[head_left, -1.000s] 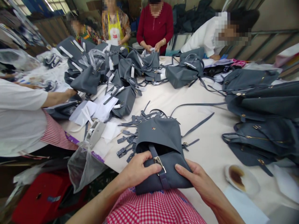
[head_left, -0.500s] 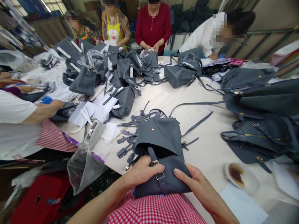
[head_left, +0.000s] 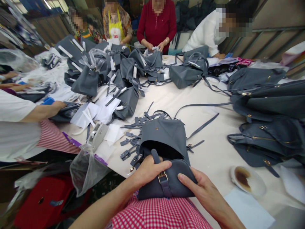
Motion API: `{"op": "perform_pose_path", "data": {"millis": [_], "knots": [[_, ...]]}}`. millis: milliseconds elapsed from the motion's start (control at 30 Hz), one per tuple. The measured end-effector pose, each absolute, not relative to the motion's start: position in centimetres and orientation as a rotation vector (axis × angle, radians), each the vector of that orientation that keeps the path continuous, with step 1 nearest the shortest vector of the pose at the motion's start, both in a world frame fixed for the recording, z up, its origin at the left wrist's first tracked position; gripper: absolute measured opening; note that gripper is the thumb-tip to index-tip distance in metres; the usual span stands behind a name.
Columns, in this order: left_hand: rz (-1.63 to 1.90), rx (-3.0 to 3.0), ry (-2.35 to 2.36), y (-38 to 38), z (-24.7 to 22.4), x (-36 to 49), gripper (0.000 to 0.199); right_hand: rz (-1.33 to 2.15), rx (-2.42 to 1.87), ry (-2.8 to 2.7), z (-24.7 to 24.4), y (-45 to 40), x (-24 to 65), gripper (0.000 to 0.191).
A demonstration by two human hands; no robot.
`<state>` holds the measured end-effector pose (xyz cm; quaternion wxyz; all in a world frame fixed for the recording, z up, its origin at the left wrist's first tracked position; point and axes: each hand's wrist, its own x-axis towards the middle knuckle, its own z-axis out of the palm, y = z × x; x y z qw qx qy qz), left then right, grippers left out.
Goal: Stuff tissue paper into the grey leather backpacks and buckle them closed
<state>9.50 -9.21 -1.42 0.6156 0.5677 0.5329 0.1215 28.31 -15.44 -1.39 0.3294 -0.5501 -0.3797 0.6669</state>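
Note:
A dark blue-grey leather backpack (head_left: 166, 133) lies at the table's near edge, its mouth gaping toward me. Its rounded flap (head_left: 178, 179) is folded down against my checked apron. My left hand (head_left: 147, 171) is closed on the flap's left part, the thumb lying across the strap (head_left: 155, 156) just above a gold buckle (head_left: 163, 176). On the flap's right edge, my right hand (head_left: 202, 184) grips with its thumb on top and its fingers behind, mostly hidden. Several small leather tags (head_left: 128, 152) with metal fittings lie left of the backpack.
A pile of grey bags (head_left: 85, 82) covers the far left table. More backpacks (head_left: 267, 140) lie at right, near a bowl of brown stuff (head_left: 241, 178) and a pale sheet (head_left: 249, 208). A tape dispenser (head_left: 97, 137) stands left. Several co-workers surround the table.
My left thumb has shifted up off the buckle onto the strap, leaving the buckle more exposed. The backpack's mouth gapes a little wider. My right hand keeps its grip.

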Motion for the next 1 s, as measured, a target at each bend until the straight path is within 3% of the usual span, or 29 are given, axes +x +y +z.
{"op": "perform_pose_path", "data": {"millis": [200, 533, 767, 1000], "knots": [[0.192, 1.199, 1.163, -10.0, -1.7, 8.3, 0.024, 1.832, -1.449, -0.896, -2.5, -16.1, 28.1, 0.044], [0.181, 1.236, 1.067, -10.4, -1.6, 6.5, 0.022, 1.913, -1.368, -0.771, -2.5, -16.3, 28.0, 0.038], [0.223, 1.029, 0.778, -9.8, -2.0, 4.8, 0.037, 1.918, -1.386, -0.633, -1.9, -15.8, 27.5, 0.037], [0.255, 0.889, 0.815, -9.8, -2.5, 5.1, 0.026, 1.916, -1.389, -0.619, -1.8, -15.8, 27.3, 0.035]]}}
